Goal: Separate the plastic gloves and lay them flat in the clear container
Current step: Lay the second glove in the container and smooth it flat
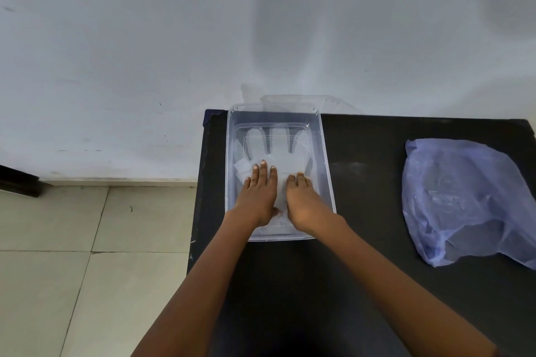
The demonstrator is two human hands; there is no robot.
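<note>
Both hands are pressed flat, fingers spread: the left hand [259, 191] and right hand [301, 200] side by side on a plastic glove [278, 151], laid inside the clear container [326, 159] on the black table [371, 182]. A blue bag [470, 197] is seen well apart.

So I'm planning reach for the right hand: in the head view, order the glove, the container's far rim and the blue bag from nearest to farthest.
1. Glove: under the right hand.
2. Far rim: ahead.
3. Blue bag: off right.
</note>
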